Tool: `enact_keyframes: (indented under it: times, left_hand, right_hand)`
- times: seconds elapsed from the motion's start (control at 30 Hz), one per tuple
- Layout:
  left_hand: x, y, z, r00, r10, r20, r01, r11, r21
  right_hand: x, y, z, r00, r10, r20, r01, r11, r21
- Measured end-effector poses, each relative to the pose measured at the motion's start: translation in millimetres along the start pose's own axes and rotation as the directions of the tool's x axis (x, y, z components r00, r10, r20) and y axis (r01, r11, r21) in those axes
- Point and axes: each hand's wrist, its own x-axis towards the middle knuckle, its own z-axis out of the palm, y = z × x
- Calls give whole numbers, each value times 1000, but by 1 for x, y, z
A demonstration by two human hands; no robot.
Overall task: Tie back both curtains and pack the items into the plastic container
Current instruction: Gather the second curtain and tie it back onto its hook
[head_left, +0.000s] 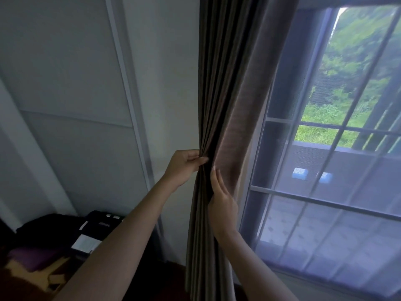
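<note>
Two bare forearms reach up from the near edge toward a gathered brown curtain (219, 94) that hangs in the middle, between a pale wall (169, 83) on the left and a window (325, 148) on the right. Of the two hands, the left hand (184, 168) has its fingers curled round the left side of the bunched folds, thumb and fingertips pinching the pleats where they narrow. Just below and to the right, the right hand (221, 200) lies flat against the cloth with its fingers straight and pointing upward, pressing the right side of the folds; it grips nothing. Below the hands the curtain falls in loose pleats toward the floor.

Through the window's mesh screen and grid of bars, green grass and trees show at far right, with two small blue shapes lower down on a grey ledge. Left of the wall stands a pale panelled wardrobe door (76, 94). Near the lower left corner lies a heap of dark bags and clothes (65, 233) with white tags, a purple piece among them; any writing on the tags is too small to read.
</note>
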Motion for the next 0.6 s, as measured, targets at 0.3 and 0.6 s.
enact_keyframes:
  times: [0.3, 0.6]
  left_hand:
    - [-11, 9, -2, 992, -29, 121, 25, 999, 36]
    - [-15, 13, 14, 977, 202, -62, -167, 917, 362]
  right_hand:
    - [-7, -1, 14, 999, -11, 41, 13, 998, -57]
    - [-5, 0, 16, 1000, -16, 14, 17, 997, -73]
